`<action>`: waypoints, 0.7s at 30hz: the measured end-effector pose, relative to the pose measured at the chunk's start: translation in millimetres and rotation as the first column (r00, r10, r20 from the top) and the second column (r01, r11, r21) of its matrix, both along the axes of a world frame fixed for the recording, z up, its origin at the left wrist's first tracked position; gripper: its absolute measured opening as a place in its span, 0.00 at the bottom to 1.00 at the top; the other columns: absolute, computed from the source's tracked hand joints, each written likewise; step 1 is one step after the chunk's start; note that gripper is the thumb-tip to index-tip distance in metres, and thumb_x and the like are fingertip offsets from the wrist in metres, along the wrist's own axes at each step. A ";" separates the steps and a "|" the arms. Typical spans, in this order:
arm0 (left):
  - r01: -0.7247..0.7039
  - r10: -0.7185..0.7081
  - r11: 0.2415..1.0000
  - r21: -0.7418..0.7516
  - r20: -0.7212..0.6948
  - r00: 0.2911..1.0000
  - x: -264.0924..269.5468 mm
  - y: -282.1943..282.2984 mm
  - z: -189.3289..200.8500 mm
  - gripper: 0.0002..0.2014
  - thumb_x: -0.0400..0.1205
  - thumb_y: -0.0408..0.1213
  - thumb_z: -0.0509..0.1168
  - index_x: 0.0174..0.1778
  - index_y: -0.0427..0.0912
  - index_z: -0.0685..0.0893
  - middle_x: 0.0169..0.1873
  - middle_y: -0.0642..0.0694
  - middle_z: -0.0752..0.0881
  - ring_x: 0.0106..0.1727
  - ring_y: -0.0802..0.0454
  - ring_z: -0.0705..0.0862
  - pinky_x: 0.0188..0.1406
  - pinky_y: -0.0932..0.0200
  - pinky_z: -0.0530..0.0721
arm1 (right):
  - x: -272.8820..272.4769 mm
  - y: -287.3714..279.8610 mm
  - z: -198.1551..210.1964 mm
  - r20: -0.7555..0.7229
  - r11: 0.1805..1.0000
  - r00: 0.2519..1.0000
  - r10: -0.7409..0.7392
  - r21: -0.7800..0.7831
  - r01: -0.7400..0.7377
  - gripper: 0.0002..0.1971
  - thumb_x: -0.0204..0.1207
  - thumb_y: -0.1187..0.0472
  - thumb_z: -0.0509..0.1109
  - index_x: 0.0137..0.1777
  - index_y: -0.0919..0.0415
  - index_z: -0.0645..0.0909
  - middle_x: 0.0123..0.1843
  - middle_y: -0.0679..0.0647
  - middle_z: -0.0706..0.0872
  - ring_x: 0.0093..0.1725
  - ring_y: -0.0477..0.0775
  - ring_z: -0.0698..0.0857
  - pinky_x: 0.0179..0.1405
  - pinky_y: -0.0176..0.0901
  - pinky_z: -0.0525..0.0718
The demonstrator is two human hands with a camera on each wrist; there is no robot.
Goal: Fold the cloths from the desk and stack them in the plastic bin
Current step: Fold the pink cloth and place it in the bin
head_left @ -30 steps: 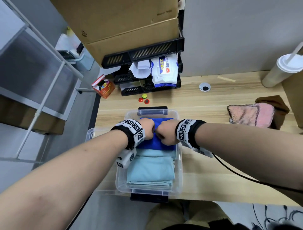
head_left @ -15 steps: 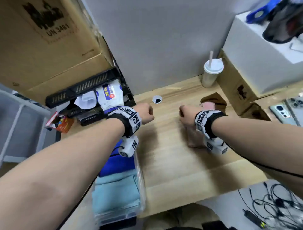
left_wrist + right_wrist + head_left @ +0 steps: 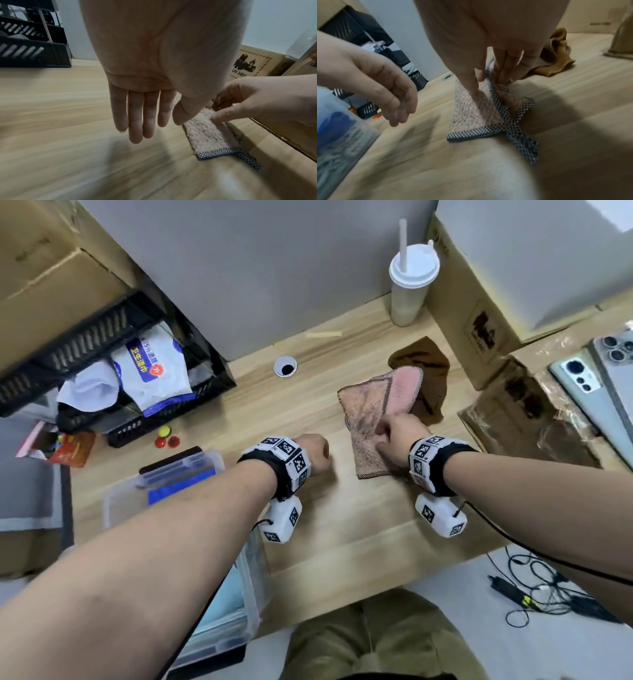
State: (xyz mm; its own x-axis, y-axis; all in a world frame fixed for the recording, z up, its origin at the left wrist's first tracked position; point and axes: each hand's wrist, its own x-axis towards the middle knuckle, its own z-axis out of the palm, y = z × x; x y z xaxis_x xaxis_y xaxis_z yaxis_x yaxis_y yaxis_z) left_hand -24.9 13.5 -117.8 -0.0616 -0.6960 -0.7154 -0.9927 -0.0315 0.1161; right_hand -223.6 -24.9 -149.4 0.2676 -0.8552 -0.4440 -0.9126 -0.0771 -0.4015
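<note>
- A second ago both of my hands were down in the bin on the blue cloth; they had since left it and come across the desk to the pink cloth.
- My right hand had reached that cloth half a second back; now its grip was pinched on the cloth's near edge, thumb on the fleece and fingers gathered against the checked hem.
- The pink cloth lay on the desk, partly doubled over, its far corner resting on the brown cloth behind it.
- My left hand hovered over bare desk just to the left of the pink cloth, grip released: the left wrist view showed its fingers straight and together, holding nothing, clear of the wood.
- The bin stood at the desk's left front corner, the blue cloth on top of the light blue cloths stacked inside.
- A lidded cup with a straw stood at the back by the wall, next to a cardboard box.
</note>
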 end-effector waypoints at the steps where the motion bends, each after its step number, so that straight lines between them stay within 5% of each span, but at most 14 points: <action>1: -0.007 0.007 1.000 0.004 0.001 1.000 0.4 1.1 0.3 0.14 0.81 0.40 0.62 0.58 0.40 0.87 0.54 0.40 0.89 0.55 0.40 0.86 0.52 0.54 0.83 | 3.6 0.7 -0.5 0.024 0.999 0.999 -0.038 0.004 0.038 0.10 0.67 0.54 0.74 0.49 0.50 0.84 0.51 0.55 0.87 0.55 0.61 0.84 0.55 0.46 0.83; 6: -0.121 0.114 0.990 -0.068 -0.093 0.989 4.5 -0.2 10.7 0.17 0.80 0.36 0.63 0.65 0.40 0.80 0.57 0.42 0.86 0.57 0.41 0.84 0.48 0.57 0.79 | 19.8 2.0 5.8 0.168 0.993 0.979 -0.116 0.014 0.116 0.04 0.65 0.60 0.70 0.34 0.52 0.79 0.37 0.47 0.87 0.41 0.54 0.85 0.40 0.40 0.79; 11: -0.142 0.056 0.957 -0.254 -0.319 0.946 15.0 -10.2 43.1 0.31 0.76 0.31 0.65 0.77 0.49 0.71 0.64 0.43 0.77 0.54 0.44 0.82 0.55 0.56 0.81 | 41.5 -9.7 42.5 0.401 0.997 0.915 0.032 0.051 -0.057 0.07 0.69 0.64 0.70 0.39 0.52 0.74 0.34 0.48 0.79 0.35 0.52 0.78 0.37 0.44 0.76; 15: -0.154 0.032 0.946 -0.286 -0.390 0.920 28.0 -18.8 75.4 0.27 0.69 0.40 0.65 0.67 0.48 0.81 0.63 0.46 0.79 0.60 0.45 0.81 0.61 0.52 0.81 | 59.4 -21.6 77.4 0.507 0.981 0.858 0.083 0.112 -0.161 0.11 0.72 0.70 0.71 0.41 0.56 0.73 0.33 0.49 0.76 0.30 0.45 0.72 0.27 0.30 0.69; 18: -0.172 0.081 0.955 -0.241 -0.346 0.935 40.5 -17.0 97.3 0.25 0.68 0.41 0.65 0.63 0.48 0.84 0.60 0.49 0.85 0.61 0.48 0.83 0.62 0.54 0.81 | 71.3 -33.3 97.3 0.538 0.972 0.837 0.103 0.125 -0.200 0.15 0.68 0.73 0.72 0.38 0.53 0.73 0.32 0.52 0.80 0.29 0.48 0.74 0.30 0.40 0.72; 21: -0.195 0.100 0.947 -0.256 -0.341 0.935 49.5 -13.4 106.2 0.16 0.72 0.37 0.68 0.55 0.44 0.85 0.46 0.45 0.88 0.48 0.45 0.86 0.49 0.55 0.85 | 79.0 -44.8 109.0 0.561 0.978 0.824 0.084 0.110 -0.175 0.14 0.66 0.73 0.72 0.38 0.53 0.77 0.28 0.49 0.84 0.29 0.49 0.79 0.37 0.42 0.78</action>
